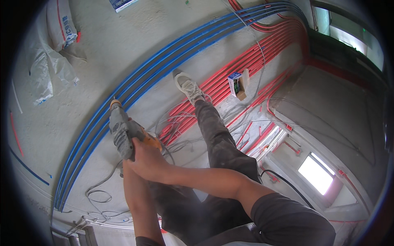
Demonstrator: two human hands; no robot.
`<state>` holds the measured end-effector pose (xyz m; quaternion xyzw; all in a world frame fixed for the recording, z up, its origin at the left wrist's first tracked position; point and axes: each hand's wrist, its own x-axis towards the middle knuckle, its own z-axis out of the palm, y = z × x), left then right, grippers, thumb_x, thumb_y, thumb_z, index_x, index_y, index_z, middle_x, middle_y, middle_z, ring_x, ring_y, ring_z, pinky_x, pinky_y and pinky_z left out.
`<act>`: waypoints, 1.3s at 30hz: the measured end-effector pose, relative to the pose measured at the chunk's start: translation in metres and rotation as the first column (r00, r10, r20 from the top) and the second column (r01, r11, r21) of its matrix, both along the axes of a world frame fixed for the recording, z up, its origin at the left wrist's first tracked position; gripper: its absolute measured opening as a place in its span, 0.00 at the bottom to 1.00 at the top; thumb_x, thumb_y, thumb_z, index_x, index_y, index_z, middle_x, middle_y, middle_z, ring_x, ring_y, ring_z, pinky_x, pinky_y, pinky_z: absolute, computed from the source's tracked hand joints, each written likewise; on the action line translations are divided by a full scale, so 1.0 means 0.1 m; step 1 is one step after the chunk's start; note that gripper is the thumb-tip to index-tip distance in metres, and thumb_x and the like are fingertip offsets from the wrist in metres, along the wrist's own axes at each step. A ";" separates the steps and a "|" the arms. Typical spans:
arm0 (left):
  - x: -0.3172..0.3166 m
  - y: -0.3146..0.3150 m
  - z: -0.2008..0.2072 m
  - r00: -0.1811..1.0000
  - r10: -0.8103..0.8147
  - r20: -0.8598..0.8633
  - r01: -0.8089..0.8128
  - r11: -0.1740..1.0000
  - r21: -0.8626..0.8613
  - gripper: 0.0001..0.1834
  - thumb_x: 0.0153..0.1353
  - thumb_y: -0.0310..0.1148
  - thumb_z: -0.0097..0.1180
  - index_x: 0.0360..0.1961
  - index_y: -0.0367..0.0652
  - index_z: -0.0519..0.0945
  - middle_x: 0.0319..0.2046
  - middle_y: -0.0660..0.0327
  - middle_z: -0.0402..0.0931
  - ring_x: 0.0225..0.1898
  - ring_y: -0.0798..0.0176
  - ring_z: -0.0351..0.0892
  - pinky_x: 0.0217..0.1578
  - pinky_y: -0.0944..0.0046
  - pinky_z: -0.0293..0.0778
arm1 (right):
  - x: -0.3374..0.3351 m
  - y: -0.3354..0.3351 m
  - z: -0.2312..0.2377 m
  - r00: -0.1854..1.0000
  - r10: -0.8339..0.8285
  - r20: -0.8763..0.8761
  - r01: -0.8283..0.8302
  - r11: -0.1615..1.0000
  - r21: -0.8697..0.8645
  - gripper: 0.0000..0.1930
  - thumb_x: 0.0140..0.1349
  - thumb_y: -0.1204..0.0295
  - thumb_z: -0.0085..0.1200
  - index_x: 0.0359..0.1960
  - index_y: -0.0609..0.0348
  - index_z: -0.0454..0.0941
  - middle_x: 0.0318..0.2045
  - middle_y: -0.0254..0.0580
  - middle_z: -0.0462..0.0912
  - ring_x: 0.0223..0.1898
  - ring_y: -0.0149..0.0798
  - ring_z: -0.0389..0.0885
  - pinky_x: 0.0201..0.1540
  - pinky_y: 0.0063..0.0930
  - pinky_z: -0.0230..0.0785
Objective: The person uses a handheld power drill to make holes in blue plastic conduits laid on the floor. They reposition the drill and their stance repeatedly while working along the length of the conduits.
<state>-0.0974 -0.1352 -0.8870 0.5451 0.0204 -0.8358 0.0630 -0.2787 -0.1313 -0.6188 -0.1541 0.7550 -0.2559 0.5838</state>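
Observation:
A grey and orange hammer drill (120,129) points away from me, its bit tip over the band of blue conduits (158,61) on the concrete floor. Whether the tip touches a conduit or the floor between, I cannot tell. My right hand (148,160) is closed on the rear of the drill, its arm reaching across my body from the right. Below and partly behind it is my left hand (128,166), also closed at the drill's rear end; most of its fingers are hidden. My shoe (188,87) stands between the blue and the red conduits.
Red conduits (242,65) run alongside the blue ones. An open small carton (239,84) sits on them. Loose grey cable (100,197) lies coiled at the lower left, with more among the red conduits. A plastic sack (51,67) lies at the upper left. A window (316,173) glows at right.

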 end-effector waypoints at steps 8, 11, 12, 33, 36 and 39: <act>-0.10 -0.01 -0.03 1.000 0.001 -0.015 -0.002 1.000 -0.015 0.15 0.77 0.41 0.50 0.51 0.42 0.80 0.40 0.59 0.83 0.41 0.59 0.85 0.43 0.55 0.83 | -0.12 -0.03 0.10 0.999 -0.015 0.048 0.013 0.999 0.035 0.21 0.65 0.68 0.63 0.53 0.67 0.70 0.45 0.65 0.86 0.50 0.69 0.85 0.53 0.59 0.77; -0.04 -0.05 -0.03 1.000 0.002 -0.010 -0.002 1.000 -0.028 0.15 0.77 0.41 0.50 0.51 0.42 0.80 0.40 0.59 0.83 0.41 0.59 0.85 0.43 0.55 0.83 | -0.08 -0.01 0.07 1.000 -0.007 0.024 0.008 1.000 -0.027 0.21 0.65 0.68 0.63 0.53 0.67 0.70 0.45 0.66 0.86 0.49 0.70 0.85 0.53 0.59 0.77; -0.05 -0.04 -0.03 1.000 0.002 -0.010 -0.002 1.000 -0.030 0.15 0.77 0.41 0.50 0.51 0.42 0.80 0.40 0.59 0.83 0.41 0.59 0.85 0.43 0.55 0.83 | -0.06 0.00 0.05 1.000 -0.009 0.027 0.010 1.000 -0.026 0.21 0.65 0.68 0.63 0.53 0.67 0.70 0.46 0.66 0.86 0.49 0.70 0.85 0.53 0.59 0.77; 0.05 0.04 -0.06 0.997 0.076 -0.011 -0.076 0.997 -0.018 0.15 0.78 0.42 0.50 0.51 0.42 0.80 0.40 0.59 0.83 0.41 0.58 0.87 0.43 0.54 0.85 | 0.03 -0.02 0.01 1.000 0.001 0.000 -0.001 1.000 -0.028 0.21 0.66 0.66 0.62 0.53 0.68 0.72 0.45 0.68 0.86 0.50 0.70 0.85 0.54 0.59 0.76; 0.03 0.14 -0.14 0.994 0.106 -0.023 -0.107 0.994 -0.012 0.15 0.78 0.42 0.50 0.52 0.42 0.80 0.40 0.58 0.83 0.41 0.58 0.87 0.43 0.54 0.85 | 0.04 -0.04 0.06 0.998 0.026 -0.051 -0.025 1.000 0.010 0.22 0.67 0.64 0.62 0.54 0.67 0.72 0.44 0.68 0.86 0.50 0.70 0.85 0.54 0.59 0.76; -0.04 0.17 -0.17 0.991 0.128 -0.038 -0.128 0.992 -0.011 0.15 0.78 0.42 0.50 0.52 0.42 0.80 0.40 0.58 0.83 0.41 0.58 0.87 0.43 0.54 0.86 | 0.06 0.02 -0.07 0.995 0.014 -0.095 -0.017 1.000 -0.027 0.23 0.67 0.64 0.62 0.55 0.67 0.72 0.45 0.68 0.86 0.51 0.69 0.84 0.55 0.57 0.76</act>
